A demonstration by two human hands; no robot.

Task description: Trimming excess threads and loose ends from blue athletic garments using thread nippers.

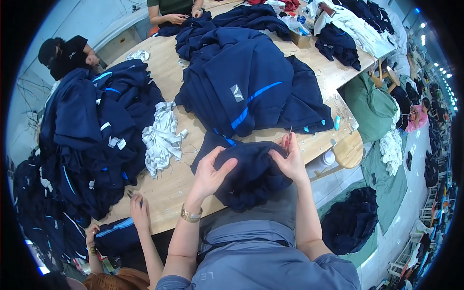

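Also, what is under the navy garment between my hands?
The wooden tabletop shows left of the navy garment; whatever lies directly beneath its gathered cloth is covered.

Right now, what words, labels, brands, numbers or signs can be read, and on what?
Grey-blue fabric shirt, foreground: pale lettering, not copied.
Grey rectangular patch on the navy fabric heap: pale mark, no legible word.
Black short-sleeved shirt, upper left: small print, too blurred.
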